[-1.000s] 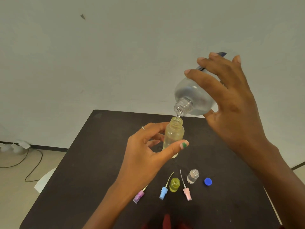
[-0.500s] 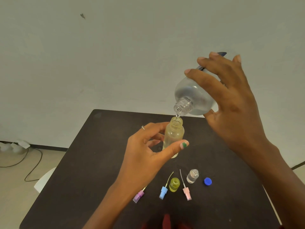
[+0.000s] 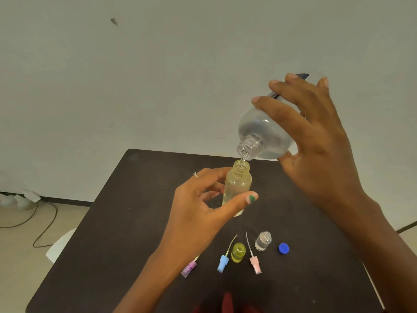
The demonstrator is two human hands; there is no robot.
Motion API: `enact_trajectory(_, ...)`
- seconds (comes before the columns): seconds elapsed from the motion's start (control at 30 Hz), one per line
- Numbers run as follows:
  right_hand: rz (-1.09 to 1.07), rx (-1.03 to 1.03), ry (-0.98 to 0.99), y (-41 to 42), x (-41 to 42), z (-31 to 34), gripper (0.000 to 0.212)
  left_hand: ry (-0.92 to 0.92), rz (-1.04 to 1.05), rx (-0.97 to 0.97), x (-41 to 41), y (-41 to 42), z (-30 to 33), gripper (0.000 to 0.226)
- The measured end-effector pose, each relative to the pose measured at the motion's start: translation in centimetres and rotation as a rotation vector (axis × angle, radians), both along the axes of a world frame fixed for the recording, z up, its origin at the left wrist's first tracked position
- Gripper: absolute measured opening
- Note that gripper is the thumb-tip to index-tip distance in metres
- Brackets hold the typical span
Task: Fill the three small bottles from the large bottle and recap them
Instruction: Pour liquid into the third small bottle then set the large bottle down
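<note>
A dark brown surface (image 3: 108,256) with rounded corners fills the lower middle of the frame, its far edge running across the centre. Behind it a plain pale wall (image 3: 158,75) takes up the whole upper half, with a small dark mark (image 3: 114,21) in the upper left. At the left edge, a beige floor (image 3: 20,249) shows below a dark skirting strip (image 3: 65,199). A thin black cable (image 3: 42,229) loops across that floor from some white plugs (image 3: 27,195) by the wall. Part of a white object (image 3: 59,246) pokes out just beside the surface's left edge. A dull red shape (image 3: 228,303), blurred, sits at the bottom centre.
</note>
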State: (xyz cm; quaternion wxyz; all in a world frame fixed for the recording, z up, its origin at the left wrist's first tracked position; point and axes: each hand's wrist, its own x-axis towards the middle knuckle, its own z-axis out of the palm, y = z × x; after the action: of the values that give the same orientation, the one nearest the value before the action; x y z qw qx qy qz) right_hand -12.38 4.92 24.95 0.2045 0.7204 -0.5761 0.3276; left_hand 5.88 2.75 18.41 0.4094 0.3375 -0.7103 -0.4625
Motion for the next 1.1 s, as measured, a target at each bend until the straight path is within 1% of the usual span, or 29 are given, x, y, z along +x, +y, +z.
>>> enact_trajectory(0.13,-0.005,0.009,-0.004,0.0,0.1,0.0,0.062,-0.002,0.004,-0.004,0.0,-0.1,-0.1,0.040)
enact_trajectory(0.5,0.007,-0.008,-0.006,0.1,0.2,-0.4,0.055,0.005,0.011,-0.008,0.0,0.0,-0.1,0.036)
enact_trajectory(0.63,0.011,-0.012,-0.008,0.1,0.3,-0.5,0.054,0.003,0.008,-0.009,0.1,0.0,-0.1,0.038)
enact_trajectory(0.87,-0.009,0.021,-0.038,0.3,0.5,-0.6,0.060,0.009,0.009,-0.013,0.0,0.0,-0.2,0.039)
enact_trajectory(1.0,-0.011,0.058,-0.116,0.6,0.8,-0.9,0.064,0.004,0.008,-0.022,0.0,-0.1,-0.3,0.038)
enact_trajectory(1.1,0.002,0.085,-0.230,0.8,1.0,-1.1,0.064,0.010,0.011,-0.021,-0.1,-0.2,-0.3,0.038)
